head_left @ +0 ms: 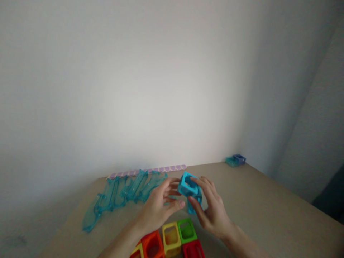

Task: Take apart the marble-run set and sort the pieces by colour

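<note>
So the right hand (212,209) has a light-blue, square-framed plastic block with a big opening (185,190) pinched between thumb and fingers, held tilted up over the middle of the tan surface (255,208). There's another blue plastic part (191,208) right below it, partly behind the right thumb, and I can't tell if the two are joined. The left hand (162,204) is about half open, thumb well apart from the fingers, which curl in at the block's left side; can't tell if they actually touch it. Nearer the bottom edge there's a bunch of open-framed plastic blocks: an orange-red one (145,247), a yellow one (172,248) just beside it, then a bright green one (190,240), with a red one (193,247) in front of the green, plus a bit of a second yellow one (137,251), cut off by the frame. Over on the left lie several see-through teal plastic track pieces (107,193), with a flat patterned purple strip (166,169) behind them by the pale wall (172,89). Far right corner: a clear teal piece (231,162) next to a dark-blue square block (239,159).
</note>
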The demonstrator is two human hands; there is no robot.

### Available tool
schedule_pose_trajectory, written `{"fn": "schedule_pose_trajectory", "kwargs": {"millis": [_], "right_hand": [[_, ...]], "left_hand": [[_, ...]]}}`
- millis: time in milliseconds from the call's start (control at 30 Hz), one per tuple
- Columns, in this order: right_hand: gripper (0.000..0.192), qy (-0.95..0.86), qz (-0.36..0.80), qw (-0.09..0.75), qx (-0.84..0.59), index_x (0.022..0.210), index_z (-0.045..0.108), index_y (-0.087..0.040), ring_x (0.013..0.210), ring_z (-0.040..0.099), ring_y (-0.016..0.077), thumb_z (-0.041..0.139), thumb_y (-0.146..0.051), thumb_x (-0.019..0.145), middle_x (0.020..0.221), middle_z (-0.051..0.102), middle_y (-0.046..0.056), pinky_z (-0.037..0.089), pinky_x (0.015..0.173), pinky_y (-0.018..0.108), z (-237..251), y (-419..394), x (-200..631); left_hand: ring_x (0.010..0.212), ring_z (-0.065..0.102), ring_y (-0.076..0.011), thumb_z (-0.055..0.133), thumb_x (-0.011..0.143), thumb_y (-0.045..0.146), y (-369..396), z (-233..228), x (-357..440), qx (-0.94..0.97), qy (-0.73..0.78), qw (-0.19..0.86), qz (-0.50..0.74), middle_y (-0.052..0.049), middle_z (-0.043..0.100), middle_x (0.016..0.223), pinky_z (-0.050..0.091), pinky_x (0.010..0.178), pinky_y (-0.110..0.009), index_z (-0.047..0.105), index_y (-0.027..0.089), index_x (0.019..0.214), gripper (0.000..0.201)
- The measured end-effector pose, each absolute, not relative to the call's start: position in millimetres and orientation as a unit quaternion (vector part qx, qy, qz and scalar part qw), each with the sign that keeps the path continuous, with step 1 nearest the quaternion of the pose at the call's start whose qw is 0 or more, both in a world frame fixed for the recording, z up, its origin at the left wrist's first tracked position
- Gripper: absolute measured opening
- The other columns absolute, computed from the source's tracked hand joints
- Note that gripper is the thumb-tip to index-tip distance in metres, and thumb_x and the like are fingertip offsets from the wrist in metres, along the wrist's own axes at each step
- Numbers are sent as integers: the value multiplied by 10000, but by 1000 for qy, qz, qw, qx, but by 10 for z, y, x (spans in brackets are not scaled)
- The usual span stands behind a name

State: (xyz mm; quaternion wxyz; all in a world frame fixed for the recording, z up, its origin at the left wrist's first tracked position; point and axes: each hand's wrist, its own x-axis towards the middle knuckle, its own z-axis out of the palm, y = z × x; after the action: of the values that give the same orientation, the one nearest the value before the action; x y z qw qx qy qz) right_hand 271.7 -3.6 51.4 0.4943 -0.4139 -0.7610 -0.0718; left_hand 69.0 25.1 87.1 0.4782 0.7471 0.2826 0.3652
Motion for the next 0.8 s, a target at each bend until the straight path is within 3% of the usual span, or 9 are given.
{"fn": "schedule_pose_trajectory", "kwargs": {"millis": [100, 200, 333, 467, 600, 800], "right_hand": [[418, -751, -48, 507, -421, 1298, 420, -212, 1095, 499, 284, 483, -231, 885, 1174, 542, 120, 406, 941, 459, 528, 63, 2899], [377, -787, -24, 470, -399, 1259, 454, -206, 1063, 514, 276, 483, -230, 884, 1150, 549, 118, 418, 914, 437, 539, 152, 3067], [369, -815, 5, 434, -384, 1249, 450, -207, 1019, 537, 260, 497, -232, 884, 1124, 565, 112, 430, 886, 416, 510, 223, 3155], [378, -816, 52, 434, -379, 1266, 430, -212, 966, 559, 236, 497, -242, 895, 1110, 568, 104, 463, 837, 385, 458, 242, 3111], [495, -793, 110, 459, -386, 1342, 347, -234, 947, 589, 216, 547, -254, 889, 1128, 589, 94, 500, 809, 356, 385, 229, 2972], [615, -780, 183, 468, -374, 1424, 249, -241, 1046, 593, 225, 559, -268, 894, 1222, 587, 111, 502, 874, 376, 285, 175, 2784]], "left_hand": [[1183, 517, -224, 663, 790, 303, 214, 805, 673, 826, 304, 354, 317, -72, 510, 1351, 438, 988, -382, 367, 277, 1362, 644], [1320, 376, -228, 634, 803, 295, 203, 751, 644, 896, 287, 245, 234, -39, 410, 1449, 289, 1120, -399, 383, 306, 1384, 633], [1357, 324, -218, 591, 831, 332, 206, 745, 616, 920, 283, 204, 181, -20, 334, 1500, 258, 1138, -381, 365, 309, 1402, 614], [1344, 347, -215, 582, 838, 335, 211, 750, 625, 921, 288, 189, 183, -33, 370, 1480, 279, 1127, -371, 362, 287, 1406, 611], [1222, 489, -236, 598, 829, 293, 251, 708, 665, 889, 338, 192, 244, -69, 540, 1329, 379, 1048, -386, 493, 245, 1291, 476], [1103, 580, -233, 624, 790, 178, 350, 639, 704, 809, 373, 295, 347, -89, 624, 1219, 468, 931, -366, 487, 226, 1284, 515]]}}
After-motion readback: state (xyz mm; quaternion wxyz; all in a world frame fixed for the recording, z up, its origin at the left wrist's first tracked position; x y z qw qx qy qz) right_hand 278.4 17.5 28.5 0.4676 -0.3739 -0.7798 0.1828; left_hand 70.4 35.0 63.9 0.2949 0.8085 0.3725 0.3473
